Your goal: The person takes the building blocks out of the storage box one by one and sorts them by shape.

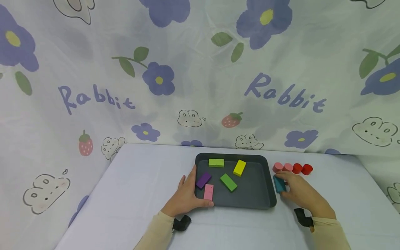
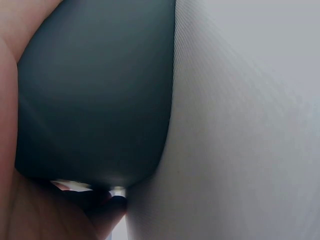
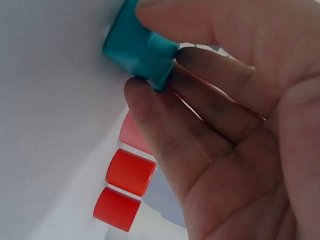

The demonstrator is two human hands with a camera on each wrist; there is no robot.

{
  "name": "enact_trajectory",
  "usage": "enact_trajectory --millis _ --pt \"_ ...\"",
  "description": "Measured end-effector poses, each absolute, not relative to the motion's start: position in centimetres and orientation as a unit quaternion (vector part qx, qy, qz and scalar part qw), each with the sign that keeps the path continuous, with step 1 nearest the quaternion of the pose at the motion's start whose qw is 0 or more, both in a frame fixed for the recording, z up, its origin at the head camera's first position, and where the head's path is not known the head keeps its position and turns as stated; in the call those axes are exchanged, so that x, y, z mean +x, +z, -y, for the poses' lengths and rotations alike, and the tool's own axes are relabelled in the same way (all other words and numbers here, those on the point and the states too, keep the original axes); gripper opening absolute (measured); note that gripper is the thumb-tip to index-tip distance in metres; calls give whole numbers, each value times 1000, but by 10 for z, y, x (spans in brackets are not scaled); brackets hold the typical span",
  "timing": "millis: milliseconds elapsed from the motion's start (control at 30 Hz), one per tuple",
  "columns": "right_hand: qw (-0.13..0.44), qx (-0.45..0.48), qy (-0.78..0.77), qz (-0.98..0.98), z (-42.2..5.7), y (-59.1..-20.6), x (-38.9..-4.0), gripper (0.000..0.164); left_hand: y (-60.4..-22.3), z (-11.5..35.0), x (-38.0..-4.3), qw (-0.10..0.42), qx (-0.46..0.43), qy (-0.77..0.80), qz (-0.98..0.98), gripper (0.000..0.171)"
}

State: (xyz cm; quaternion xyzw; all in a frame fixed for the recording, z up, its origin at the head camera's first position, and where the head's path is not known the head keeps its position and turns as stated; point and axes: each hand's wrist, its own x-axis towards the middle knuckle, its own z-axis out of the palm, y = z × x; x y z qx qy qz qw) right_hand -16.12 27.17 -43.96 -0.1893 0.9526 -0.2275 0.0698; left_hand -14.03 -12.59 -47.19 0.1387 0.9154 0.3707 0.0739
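Observation:
A dark grey tray (image 1: 250,187) lies on the white table, with its near left corner in the grip of my left hand (image 1: 185,198). The thumb runs along the front rim and the fingers along the left side; in the left wrist view the tray's dark outer wall (image 2: 100,100) fills the palm. Just right of the tray, my right hand (image 1: 298,191) pinches a teal block (image 1: 278,184) between thumb and fingers. Seen from the right wrist, that teal block (image 3: 132,42) is at the fingertips, partly covered by the thumb.
Inside the tray are light green (image 1: 216,163), yellow (image 1: 239,168), purple (image 1: 203,180), green (image 1: 228,182) and pink (image 1: 208,192) blocks. Beyond my right hand stand two pink cylinders (image 1: 277,167) and two red cylinders (image 1: 307,169) in a row. A patterned cloth (image 1: 200,97) hangs behind the table.

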Motion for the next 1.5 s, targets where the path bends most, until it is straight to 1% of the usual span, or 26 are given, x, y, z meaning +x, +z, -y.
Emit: enact_trajectory --millis 233,500,767,900,1100,1267,1500 --pt "82 -180 -238 -951 -271 -437 -161 61 -472 126 -142 73 145 372 -914 143" --pt "78 -178 -236 -952 -269 -435 -161 61 -471 126 -143 76 142 370 -915 143" --pt "40 -181 -208 -960 -265 -425 -156 63 -473 126 -145 74 144 367 -916 145" --pt "13 -190 -212 -958 -263 -419 -152 58 -474 126 -145 79 141 368 -916 145" --pt "-2 -184 -210 -960 -258 -411 -148 52 -473 126 -144 80 139 369 -915 144" --pt "-27 -192 -211 -958 -248 -408 -144 48 -472 126 -143 79 139 368 -916 144" --pt "-30 -185 -222 -957 -233 -407 -141 48 -472 127 -142 78 140 365 -917 145"
